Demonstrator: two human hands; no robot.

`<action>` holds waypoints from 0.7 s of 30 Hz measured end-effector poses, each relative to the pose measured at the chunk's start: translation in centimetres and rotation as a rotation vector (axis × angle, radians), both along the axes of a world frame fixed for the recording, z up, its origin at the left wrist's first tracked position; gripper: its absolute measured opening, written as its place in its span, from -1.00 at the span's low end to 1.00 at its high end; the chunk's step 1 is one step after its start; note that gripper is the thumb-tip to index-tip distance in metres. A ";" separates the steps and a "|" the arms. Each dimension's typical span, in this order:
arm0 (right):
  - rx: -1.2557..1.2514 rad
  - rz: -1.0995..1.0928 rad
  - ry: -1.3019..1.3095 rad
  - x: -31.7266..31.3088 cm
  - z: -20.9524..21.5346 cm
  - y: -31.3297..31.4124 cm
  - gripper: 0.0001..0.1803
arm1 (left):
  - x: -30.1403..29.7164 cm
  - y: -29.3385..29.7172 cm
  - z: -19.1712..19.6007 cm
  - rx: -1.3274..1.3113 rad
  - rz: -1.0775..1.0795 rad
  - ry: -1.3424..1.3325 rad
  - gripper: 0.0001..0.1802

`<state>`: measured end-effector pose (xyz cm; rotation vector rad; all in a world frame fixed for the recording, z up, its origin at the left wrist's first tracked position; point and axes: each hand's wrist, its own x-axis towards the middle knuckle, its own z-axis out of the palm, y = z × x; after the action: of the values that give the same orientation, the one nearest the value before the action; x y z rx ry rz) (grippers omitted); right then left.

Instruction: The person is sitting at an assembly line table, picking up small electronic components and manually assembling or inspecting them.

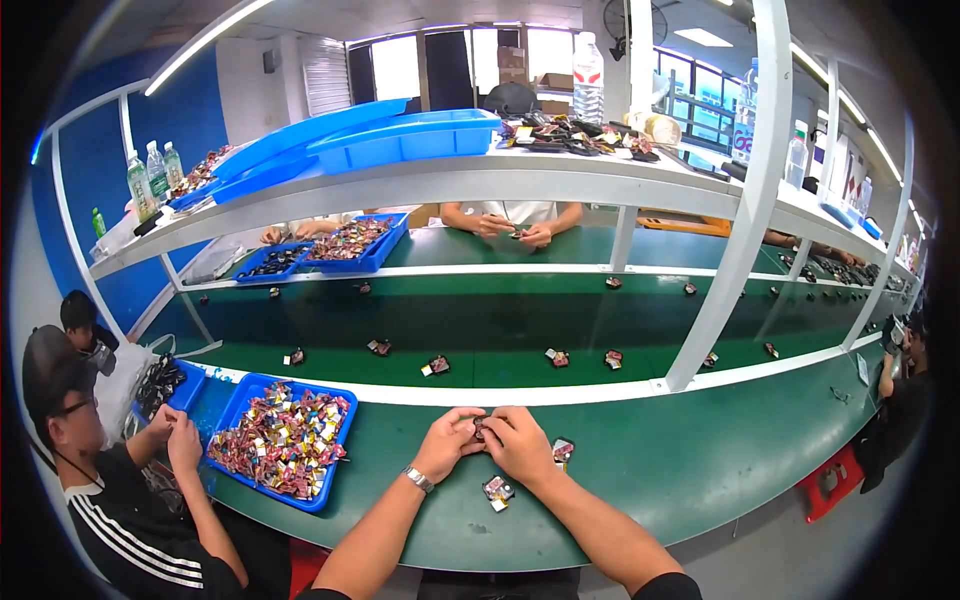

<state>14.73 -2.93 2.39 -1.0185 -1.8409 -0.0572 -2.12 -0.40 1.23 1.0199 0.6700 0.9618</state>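
Near strip of green counter [700,470], listed left to right.

1. Co-worker, far left edge: a seated person in a dark top with white sleeve stripes, both hands raised over a black-filled blue bin [185,385]; what those hands hold is too small to tell.

2. Blue tray [240,395], left part of the near strip, set against the white rail [600,392]. Heaped with small multicoloured parts [280,440]. It sits just left of the person's left forearm, so stock is within a short reach.

3. Left hand [447,444], wristwatch [419,479] on the wrist. Fingers curled closed, tips meeting the right hand over one small dark part [479,430].

4. Small dark part, the piece in work: pinched between the fingertips of both hands, at the middle of the near strip, just below the white rail. It is held up off the counter, probably so both thumbs can bear on it; mostly hidden by the fingers.

5. Right hand [522,446]. Fingers closed around the same part from the right side.

6. Loose part, black with white [497,490], lying on the counter just below the hands, near the front edge.

7. Second loose part [563,451], touching or just beside the right hand's outer edge.

8. Middle belt [480,320] beyond the rail: single parts spaced in a row along it.
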 end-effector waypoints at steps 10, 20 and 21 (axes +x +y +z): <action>0.001 -0.038 -0.084 -0.2 0.0 -0.1 -0.82 | -0.1 0.1 -0.2 0.022 0.011 0.049 -0.70; 0.098 -0.010 -0.120 0.1 0.3 0.2 -0.82 | -0.1 0.2 -0.6 0.012 -0.002 0.051 -0.73; 0.112 -0.005 -0.132 0.1 0.2 0.3 -0.82 | -0.1 0.2 -0.7 0.018 0.003 0.052 -0.72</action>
<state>14.86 -2.59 2.61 -0.9599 -1.9318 -0.2331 -2.20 -0.22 0.54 1.0629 0.7068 0.9483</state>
